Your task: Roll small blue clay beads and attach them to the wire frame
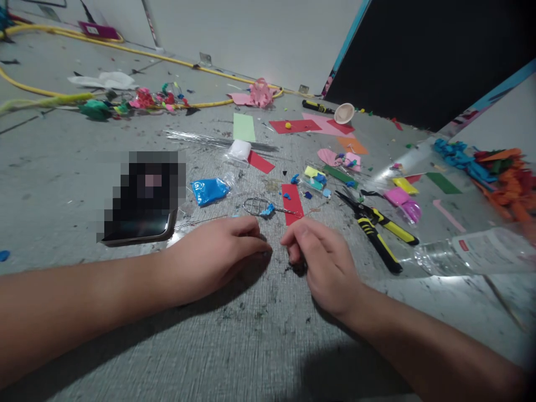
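Our left hand [213, 257] rests knuckles-up on the grey floor, fingers curled narrow; whether they pinch anything, we cannot tell. Just beyond it lies a wire loop [256, 206] with a blue scrap, touching the red paper strip [292, 204]. Our right hand [322, 262] is likewise closed, its contents hidden. We judge this a fine pinching step; next calls for steady fingertip control. The pliers [379, 229] lie further right.

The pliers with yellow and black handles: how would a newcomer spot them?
Start at the right hand on the grey table. Just beyond and to its right lie the pliers, jaws pointing away towards the paper scraps. They are the only tool there with yellow-and-black handles.
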The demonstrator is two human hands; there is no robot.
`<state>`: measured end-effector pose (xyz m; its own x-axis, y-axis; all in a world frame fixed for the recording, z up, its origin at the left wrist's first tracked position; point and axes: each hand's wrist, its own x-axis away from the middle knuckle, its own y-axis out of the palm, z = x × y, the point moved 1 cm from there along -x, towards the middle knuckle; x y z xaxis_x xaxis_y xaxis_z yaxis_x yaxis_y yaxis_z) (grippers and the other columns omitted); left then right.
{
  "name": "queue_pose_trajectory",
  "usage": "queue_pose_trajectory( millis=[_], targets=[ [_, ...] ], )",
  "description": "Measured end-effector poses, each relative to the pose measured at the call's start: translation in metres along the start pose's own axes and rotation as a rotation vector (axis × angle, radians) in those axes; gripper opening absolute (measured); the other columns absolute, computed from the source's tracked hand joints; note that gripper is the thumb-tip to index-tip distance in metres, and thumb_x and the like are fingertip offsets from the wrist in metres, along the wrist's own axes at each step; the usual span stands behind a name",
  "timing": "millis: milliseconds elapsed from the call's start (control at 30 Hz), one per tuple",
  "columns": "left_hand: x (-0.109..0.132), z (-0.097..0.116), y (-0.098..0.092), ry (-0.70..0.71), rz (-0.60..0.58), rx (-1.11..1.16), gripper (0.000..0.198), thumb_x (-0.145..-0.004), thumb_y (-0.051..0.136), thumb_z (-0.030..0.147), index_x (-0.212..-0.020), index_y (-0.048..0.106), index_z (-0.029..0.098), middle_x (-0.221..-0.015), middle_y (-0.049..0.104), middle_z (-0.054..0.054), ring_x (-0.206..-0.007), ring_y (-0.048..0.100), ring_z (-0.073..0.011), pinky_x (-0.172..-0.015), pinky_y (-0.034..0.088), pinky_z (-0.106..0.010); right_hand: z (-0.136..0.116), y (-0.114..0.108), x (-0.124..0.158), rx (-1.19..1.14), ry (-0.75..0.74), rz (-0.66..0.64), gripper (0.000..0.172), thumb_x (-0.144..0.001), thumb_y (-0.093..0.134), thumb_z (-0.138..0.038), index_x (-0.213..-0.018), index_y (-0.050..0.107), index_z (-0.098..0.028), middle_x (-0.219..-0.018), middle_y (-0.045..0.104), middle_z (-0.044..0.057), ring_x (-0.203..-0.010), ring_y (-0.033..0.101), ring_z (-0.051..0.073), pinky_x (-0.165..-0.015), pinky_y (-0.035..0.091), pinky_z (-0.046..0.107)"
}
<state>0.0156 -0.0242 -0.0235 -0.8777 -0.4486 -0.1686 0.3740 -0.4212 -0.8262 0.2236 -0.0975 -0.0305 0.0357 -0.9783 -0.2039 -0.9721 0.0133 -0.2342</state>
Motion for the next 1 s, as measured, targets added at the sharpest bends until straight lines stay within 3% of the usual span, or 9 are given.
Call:
queue_pose_trajectory(
  millis=[100,200,300,400,500,800,1000],
  targets=[
    [0.0,0.001,-0.004,-0.033,0.057,-0.08,0.031,-0.106,0.051,0.024,-0.116,0.081,0.018,-0.098,0.07,-0.01,-0.081,0.068,-0.0224,-0.071,0.05,-0.032,-0.002,0.0,0.0,0.024,0.02,0.006,0.033,-0.11,0.054,-0.038,-0.084,0.066,-0.021,-0.065,0.053,-0.005,-0.062,0.049,0.012,-0.058,0.038,0.027],
    [-0.001,0.007,-0.016,-0.187,0.092,-0.325,0.033,-0.102,0.05,0.02,-0.117,0.079,0.017,-0.102,0.07,-0.012,-0.083,0.068,-0.0263,-0.069,0.052,-0.036,-0.003,0.0,0.0,0.016,0.062,0.026,0.032,-0.108,0.056,-0.039,-0.085,0.066,-0.021,-0.063,0.051,-0.005,-0.06,0.048,0.012,-0.056,0.037,0.028],
    [0.001,0.016,-0.029,-0.396,-0.048,-0.6,0.032,-0.091,0.059,0.016,-0.117,0.077,0.013,-0.105,0.07,-0.017,-0.086,0.069,-0.0344,-0.07,0.055,-0.044,-0.002,0.001,-0.001,0.017,0.063,0.023,0.033,-0.108,0.057,-0.04,-0.082,0.065,-0.021,-0.063,0.052,-0.005,-0.06,0.049,0.012,-0.056,0.037,0.027],
    [0.004,0.021,-0.033,-0.442,-0.181,-0.64,0.032,-0.084,0.059,0.008,-0.109,0.077,0.015,-0.103,0.07,-0.015,-0.086,0.069,-0.0343,-0.072,0.055,-0.045,-0.001,0.002,-0.002,0.012,0.049,0.011,0.034,-0.107,0.056,-0.039,-0.079,0.063,-0.021,-0.063,0.05,-0.005,-0.06,0.048,0.011,-0.056,0.037,0.027],
    [0.005,0.018,-0.03,-0.434,-0.199,-0.601,0.029,-0.086,0.058,0.006,-0.105,0.075,0.017,-0.099,0.069,-0.013,-0.08,0.068,-0.0307,-0.067,0.05,-0.041,-0.001,0.003,-0.002,0.008,0.062,0.012,0.033,-0.107,0.057,-0.039,-0.08,0.063,-0.021,-0.062,0.05,-0.005,-0.059,0.048,0.011,-0.056,0.037,0.027],
    [-0.003,-0.005,-0.03,-0.345,0.015,-0.519,0.032,-0.102,0.045,0.02,-0.097,0.076,0.015,-0.101,0.066,-0.013,-0.079,0.065,-0.0278,-0.072,0.051,-0.04,-0.003,0.003,-0.002,0.055,0.04,0.005,0.035,-0.106,0.057,-0.036,-0.075,0.058,-0.021,-0.061,0.048,-0.006,-0.058,0.048,0.011,-0.054,0.037,0.026],
    [-0.004,0.001,-0.027,-0.146,0.277,-0.173,0.03,-0.104,0.045,0.021,-0.102,0.074,0.014,-0.107,0.073,-0.013,-0.098,0.07,-0.0274,-0.085,0.055,-0.04,-0.008,0.003,-0.003,0.118,-0.038,-0.004,0.027,-0.104,0.058,-0.029,-0.078,0.061,-0.02,-0.063,0.053,-0.006,-0.058,0.049,0.01,-0.056,0.039,0.025]
  ],
)
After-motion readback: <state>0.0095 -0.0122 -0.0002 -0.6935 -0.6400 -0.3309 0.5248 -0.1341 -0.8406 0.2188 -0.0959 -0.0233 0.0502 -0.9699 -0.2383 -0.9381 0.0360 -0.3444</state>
